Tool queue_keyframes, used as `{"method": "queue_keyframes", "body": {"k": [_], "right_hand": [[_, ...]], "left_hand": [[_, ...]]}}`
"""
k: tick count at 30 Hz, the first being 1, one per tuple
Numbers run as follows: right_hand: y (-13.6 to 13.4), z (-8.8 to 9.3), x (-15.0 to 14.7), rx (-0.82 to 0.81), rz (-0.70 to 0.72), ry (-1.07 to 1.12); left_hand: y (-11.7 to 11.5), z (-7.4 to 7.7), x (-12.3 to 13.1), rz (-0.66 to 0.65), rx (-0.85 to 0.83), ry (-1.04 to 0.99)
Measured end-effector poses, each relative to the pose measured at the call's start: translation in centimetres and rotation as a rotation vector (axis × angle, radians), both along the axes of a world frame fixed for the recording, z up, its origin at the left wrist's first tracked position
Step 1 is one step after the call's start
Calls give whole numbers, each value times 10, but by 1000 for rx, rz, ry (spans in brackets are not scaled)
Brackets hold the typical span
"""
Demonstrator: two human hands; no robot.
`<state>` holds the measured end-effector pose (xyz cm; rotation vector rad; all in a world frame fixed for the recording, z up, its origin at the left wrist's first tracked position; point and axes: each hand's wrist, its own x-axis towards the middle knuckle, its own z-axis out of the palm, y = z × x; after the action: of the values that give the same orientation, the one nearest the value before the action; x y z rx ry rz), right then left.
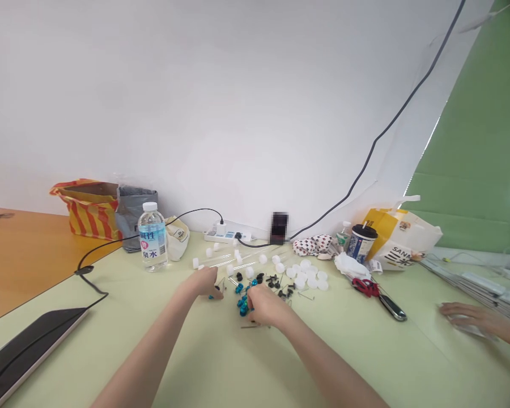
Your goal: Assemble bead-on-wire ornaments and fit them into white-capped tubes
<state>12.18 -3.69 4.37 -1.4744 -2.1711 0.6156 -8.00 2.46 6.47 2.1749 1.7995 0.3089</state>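
Both my hands rest on a pale green table (204, 362) among small parts. My left hand (204, 281) is closed in a pinch over a small teal piece (212, 296) at its fingertips. My right hand (264, 303) is curled, fingers closed beside a cluster of teal blue beads (243, 305). Beyond my fingers lie small black parts (276, 281), white round caps (306, 275), thin metal pins (306, 294) and clear tubes (225, 262). What sits inside each hand is too small to name.
A water bottle (153, 237) stands back left by a striped bag (89, 208) and a power strip (227, 235). A dark tablet (25, 348) lies front left. Red-handled scissors (376, 294), a cup (361, 242) and a yellow bag (399, 238) sit right. Another person's hand (471, 317) rests far right.
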Motion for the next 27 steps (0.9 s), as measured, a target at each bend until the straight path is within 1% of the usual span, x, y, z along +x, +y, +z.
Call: {"method": "queue_keyframes", "body": {"k": [3,5,7,10,12,15,18,20,22,24,27], "right_hand": [[2,-4,-2,2,15,-72],[2,-3,-1,-11,49,-75],[2,-1,0,-25,50,-35],[4,4,3,-59,39,59],[8,7,6,-96,41,154],[16,9,12,-190,10,420],[23,8,16,-294,-62,717],[27,6,18,-334,-79,864],[32,4,20,-336,-85,950],[35,0,22,-293,-119,982],[40,-5,25,-205,-155,978]], "left_hand": [[-1,-6,-1,24,-155,-42],[-1,-9,2,23,-198,-69],[0,-8,3,8,-214,-81],[1,-3,1,-30,-266,-122],[1,1,0,-68,-284,-213],[0,8,5,-159,-279,-463],[-5,11,16,-286,-323,-722],[-9,10,25,-343,-382,-824],[-13,7,34,-374,-440,-891],[-15,2,41,-382,-488,-952],[-17,-6,49,-339,-500,-1007]]}}
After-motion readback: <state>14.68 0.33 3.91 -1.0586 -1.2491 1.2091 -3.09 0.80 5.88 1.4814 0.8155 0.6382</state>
